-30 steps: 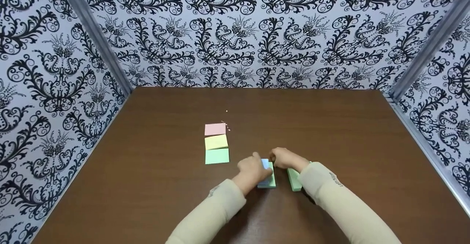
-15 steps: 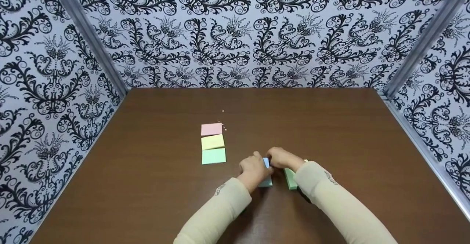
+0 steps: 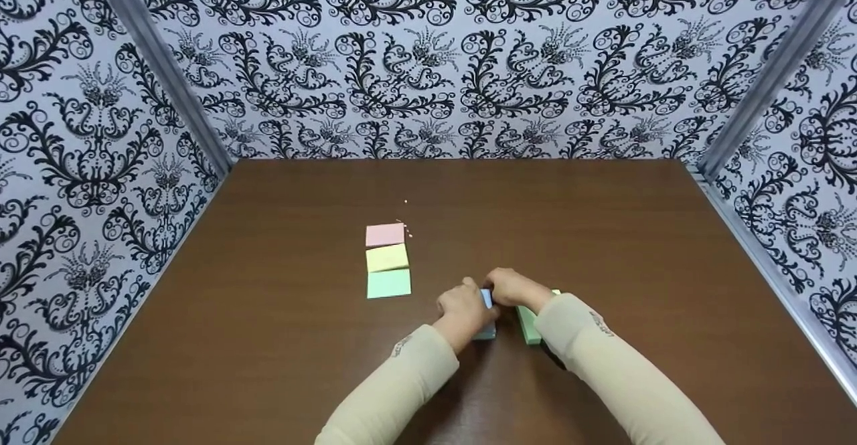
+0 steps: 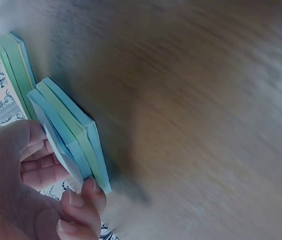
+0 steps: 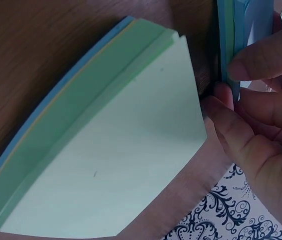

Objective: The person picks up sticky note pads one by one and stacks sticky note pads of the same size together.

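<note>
On the table, my left hand [image 3: 463, 308] holds a thick pad of sticky notes [image 3: 486, 331], layered blue and green. The left wrist view shows its layers, with a pale blue top sheet [image 4: 56, 142] bowed away from the rest. Against the far end of this pad, my right hand [image 3: 514, 288] pinches with bent fingers; the right wrist view has those fingertips [image 5: 223, 95] at the pad's edge, just under the left thumb. A second pad, mostly green with a blue bottom layer [image 5: 111, 140], stands under the right wrist, partly covered by the sleeve.
Left of the hands, pink [image 3: 385, 235], yellow [image 3: 387, 257] and mint-green [image 3: 388, 284] notes lie in a column on the brown table [image 3: 281, 365]. Small white crumbs lie beside the pink one. Patterned walls [image 3: 402, 63] close off the back and sides.
My left hand has shifted slightly right over the pad, covering the green strip that showed earlier. The right hand stays at the pad's far end. The head view has turned a little.
</note>
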### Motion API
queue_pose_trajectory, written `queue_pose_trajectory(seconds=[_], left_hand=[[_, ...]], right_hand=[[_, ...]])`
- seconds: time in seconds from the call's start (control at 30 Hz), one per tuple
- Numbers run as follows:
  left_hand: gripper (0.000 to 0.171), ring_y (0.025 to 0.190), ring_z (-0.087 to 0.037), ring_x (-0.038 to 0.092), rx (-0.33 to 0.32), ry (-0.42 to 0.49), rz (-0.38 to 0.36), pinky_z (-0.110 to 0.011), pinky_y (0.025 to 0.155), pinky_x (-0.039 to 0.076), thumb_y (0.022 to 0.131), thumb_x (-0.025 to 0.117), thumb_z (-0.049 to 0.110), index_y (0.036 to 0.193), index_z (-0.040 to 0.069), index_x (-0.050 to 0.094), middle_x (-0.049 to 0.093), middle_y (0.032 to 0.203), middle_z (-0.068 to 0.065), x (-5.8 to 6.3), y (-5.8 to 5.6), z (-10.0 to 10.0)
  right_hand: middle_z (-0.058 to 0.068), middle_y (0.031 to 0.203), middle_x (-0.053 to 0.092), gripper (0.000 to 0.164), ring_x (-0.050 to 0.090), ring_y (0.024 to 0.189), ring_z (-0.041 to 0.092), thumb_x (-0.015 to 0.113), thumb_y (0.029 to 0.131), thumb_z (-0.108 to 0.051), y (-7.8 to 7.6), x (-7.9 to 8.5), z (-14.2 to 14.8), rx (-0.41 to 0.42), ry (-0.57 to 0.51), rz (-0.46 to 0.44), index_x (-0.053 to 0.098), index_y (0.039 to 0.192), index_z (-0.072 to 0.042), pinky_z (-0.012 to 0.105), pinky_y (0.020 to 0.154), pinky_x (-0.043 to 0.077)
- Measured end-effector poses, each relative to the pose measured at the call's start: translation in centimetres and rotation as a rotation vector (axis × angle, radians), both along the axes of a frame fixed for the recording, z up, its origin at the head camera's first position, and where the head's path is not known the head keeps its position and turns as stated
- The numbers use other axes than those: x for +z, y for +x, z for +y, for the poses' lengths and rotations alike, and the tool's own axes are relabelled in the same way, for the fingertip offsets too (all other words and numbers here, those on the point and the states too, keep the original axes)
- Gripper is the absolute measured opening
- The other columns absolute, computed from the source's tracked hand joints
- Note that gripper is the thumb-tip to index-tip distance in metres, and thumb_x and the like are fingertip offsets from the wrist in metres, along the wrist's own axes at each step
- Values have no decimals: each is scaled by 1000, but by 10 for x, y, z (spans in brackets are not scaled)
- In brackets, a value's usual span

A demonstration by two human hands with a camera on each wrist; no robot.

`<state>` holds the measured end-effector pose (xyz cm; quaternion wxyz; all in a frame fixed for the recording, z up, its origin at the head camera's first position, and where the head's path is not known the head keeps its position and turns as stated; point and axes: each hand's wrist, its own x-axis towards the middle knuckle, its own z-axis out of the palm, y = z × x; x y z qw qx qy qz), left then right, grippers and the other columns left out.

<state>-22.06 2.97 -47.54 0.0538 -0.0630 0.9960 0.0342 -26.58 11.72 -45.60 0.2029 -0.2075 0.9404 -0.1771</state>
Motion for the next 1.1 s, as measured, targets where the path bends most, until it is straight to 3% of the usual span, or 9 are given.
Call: queue_pose_trajectory(seconds=[0.27, 0.37, 0.53, 0.87, 1.1], left_hand=[[54, 59, -20, 57, 0, -26, 4, -36, 46, 43, 72, 61, 57, 94, 9, 48, 60, 74, -8, -12, -6, 1], [54, 62, -20, 59, 1, -9, -22, -36, 49, 45, 74, 62, 56, 95, 9, 49, 60, 77, -7, -8, -5, 0], [51, 64, -20, 59, -1, 5, -2, -37, 52, 47, 73, 63, 55, 94, 10, 49, 60, 78, -7, -4, 0, -1], [54, 69, -21, 61, -12, 39, 6, -37, 53, 47, 73, 64, 55, 96, 8, 51, 62, 82, -10, -6, 0, -3], [53, 69, -19, 61, -16, 4, 3, -34, 54, 47, 74, 62, 57, 91, 9, 48, 63, 80, -9, -7, 1, -2]], right_hand=[[15, 103, 64, 23, 57, 90, 25, 49, 87, 4, 1, -2, 0, 5, 14, 9, 67, 101, 0, 38, 76, 46], [14, 102, 65, 23, 57, 87, 24, 49, 87, 3, 2, -3, -1, -1, 19, 5, 67, 101, -1, 37, 74, 46], [12, 92, 65, 22, 48, 72, 19, 50, 82, 6, 2, -3, 0, 5, 2, 6, 67, 94, 0, 32, 65, 42], [12, 91, 65, 22, 47, 70, 18, 52, 79, 5, 1, -3, -2, -3, -9, -2, 67, 95, 1, 32, 64, 43], [14, 87, 66, 17, 51, 71, 19, 57, 75, 4, 3, -2, -2, 18, -8, 59, 67, 89, 3, 34, 66, 46]])
